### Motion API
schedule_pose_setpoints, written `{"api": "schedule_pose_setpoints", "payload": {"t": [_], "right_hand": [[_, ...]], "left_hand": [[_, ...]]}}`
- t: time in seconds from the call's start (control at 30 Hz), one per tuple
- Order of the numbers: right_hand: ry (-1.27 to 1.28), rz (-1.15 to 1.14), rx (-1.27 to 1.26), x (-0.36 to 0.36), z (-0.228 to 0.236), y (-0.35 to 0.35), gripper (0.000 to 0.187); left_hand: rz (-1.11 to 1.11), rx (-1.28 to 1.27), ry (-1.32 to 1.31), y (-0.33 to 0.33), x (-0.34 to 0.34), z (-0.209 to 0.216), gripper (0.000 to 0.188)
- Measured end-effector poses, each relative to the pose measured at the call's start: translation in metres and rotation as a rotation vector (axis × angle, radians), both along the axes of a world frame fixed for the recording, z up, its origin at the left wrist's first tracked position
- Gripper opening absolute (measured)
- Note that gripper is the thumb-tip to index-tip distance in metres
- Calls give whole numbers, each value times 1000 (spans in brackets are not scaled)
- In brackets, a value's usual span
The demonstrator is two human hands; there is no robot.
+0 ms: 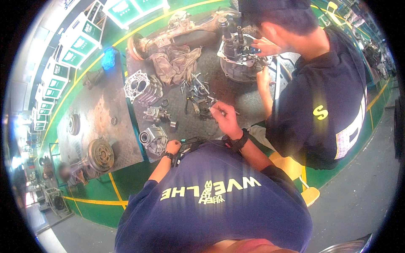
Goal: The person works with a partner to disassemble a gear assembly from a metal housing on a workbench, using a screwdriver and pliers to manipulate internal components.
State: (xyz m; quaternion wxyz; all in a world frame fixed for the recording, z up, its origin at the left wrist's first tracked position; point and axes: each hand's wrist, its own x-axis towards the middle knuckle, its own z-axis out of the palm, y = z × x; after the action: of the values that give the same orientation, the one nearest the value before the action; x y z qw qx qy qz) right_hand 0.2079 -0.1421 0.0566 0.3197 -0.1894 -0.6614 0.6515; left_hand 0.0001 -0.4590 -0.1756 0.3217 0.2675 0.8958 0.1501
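Observation:
My right hand [224, 119] is raised over the near edge of the bench, fingers pinched around a thin metal tool [211, 98] whose kind I cannot make out. Below it, my left hand [173, 147] rests at the bench edge, beside a small cast metal housing [153, 140] with a round bore; its fingers are too small and partly hidden to read. Pliers and other hand tools [195, 95] lie in a loose pile beyond my right hand. A finned, two-bore cylinder block [143, 87] and a smaller metal assembly [157, 114] stand to the left.
At the right, a co-worker [316, 84] leans over an open gearbox [238, 55] with both hands on it. A crumpled cloth [175, 63] and a long axle [185, 36] lie at the back. A second bench [93, 114] on the left carries a hub drum [101, 154]. A yellow stool [310, 196] stands nearby.

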Motion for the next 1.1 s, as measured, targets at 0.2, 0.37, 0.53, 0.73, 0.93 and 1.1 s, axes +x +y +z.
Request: {"api": "schedule_pose_setpoints", "payload": {"t": [0.2, 0.37, 0.53, 0.73, 0.93, 1.1], "right_hand": [[4, -5, -11, 0, 1, -1, 22], [23, -1, 8, -1, 4, -1, 22], [22, -2, 24, -2, 2, -1, 21], [0, 1, 8, -2, 4, -2, 21], [5, 12, -19, -2, 6, -2, 22], [12, 16, -7, -2, 4, 1, 22]], "left_hand": [[-44, 10, 22, 1, -1, -1, 28], [-43, 14, 22, -2, -3, -5, 29], [-37, 0, 17, -1, -3, -4, 30], [-40, -36, -10, 0, -4, 0, 30], [-39, -24, -24, -1, -5, -1, 30], [-32, -13, -4, 0, -2, -2, 30]]}}
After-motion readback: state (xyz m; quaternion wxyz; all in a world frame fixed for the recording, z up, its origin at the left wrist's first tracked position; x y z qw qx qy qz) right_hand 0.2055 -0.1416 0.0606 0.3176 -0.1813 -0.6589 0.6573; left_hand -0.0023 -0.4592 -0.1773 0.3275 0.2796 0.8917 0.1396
